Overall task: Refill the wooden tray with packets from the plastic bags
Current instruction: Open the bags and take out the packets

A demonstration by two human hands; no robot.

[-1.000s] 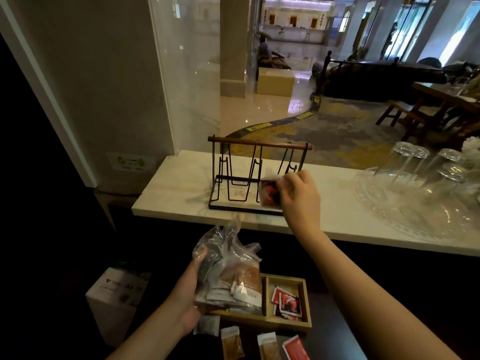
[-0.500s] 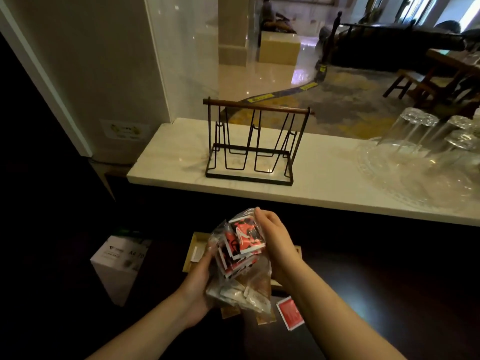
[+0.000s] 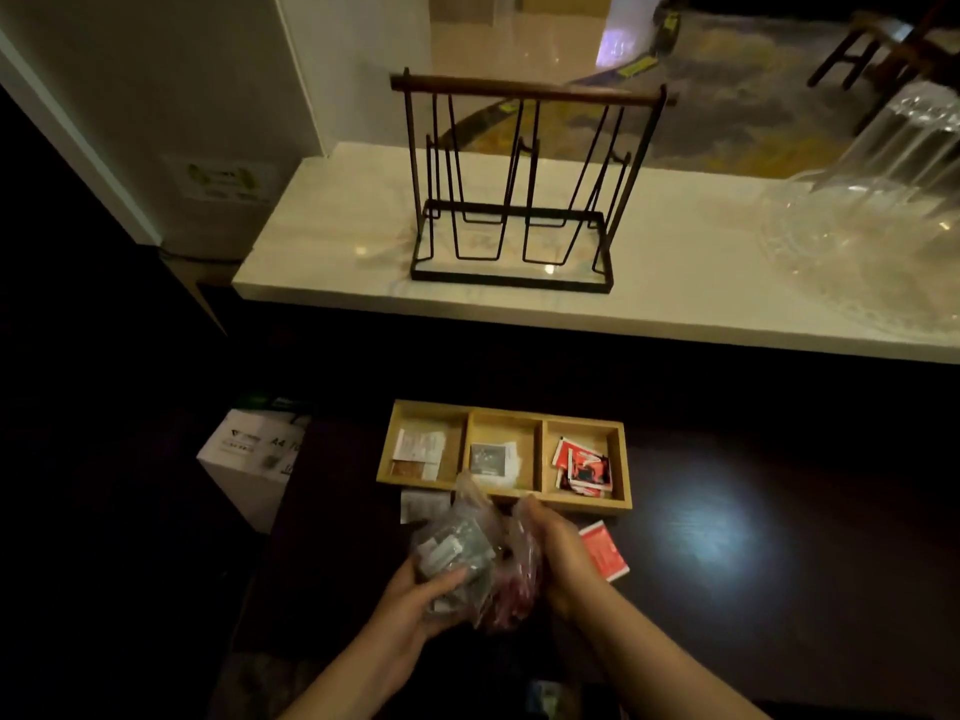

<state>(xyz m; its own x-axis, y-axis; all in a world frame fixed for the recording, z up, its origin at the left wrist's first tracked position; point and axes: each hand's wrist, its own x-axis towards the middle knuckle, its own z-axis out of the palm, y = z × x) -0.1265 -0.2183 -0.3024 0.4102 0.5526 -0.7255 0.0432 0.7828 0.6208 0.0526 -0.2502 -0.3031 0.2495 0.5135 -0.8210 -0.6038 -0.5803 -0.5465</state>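
Note:
A wooden tray [image 3: 506,412] with three compartments lies on the dark table. White and brown packets fill its left compartment, a grey packet [image 3: 488,457] lies in the middle one, and red packets [image 3: 584,466] are in the right one. Just in front of the tray I hold two clear plastic bags. My left hand [image 3: 415,600] grips the bag of grey-white packets [image 3: 452,550]. My right hand [image 3: 563,556] grips the bag of red packets [image 3: 514,589]. A loose red packet [image 3: 605,556] lies right of my right hand, and a white packet [image 3: 423,504] lies before the tray.
A black wire rack [image 3: 511,189] with a wooden top bar stands on the pale marble ledge [image 3: 322,267] behind the table. Upturned glasses on a clear glass tray [image 3: 857,236] occupy the ledge's right. A white cardboard box [image 3: 249,459] sits on the floor at left.
My right hand brought the red-packet bag from the ledge down beside the other bag. Both hands then lowered the bags toward me, uncovering the tray. The view tilted downward.

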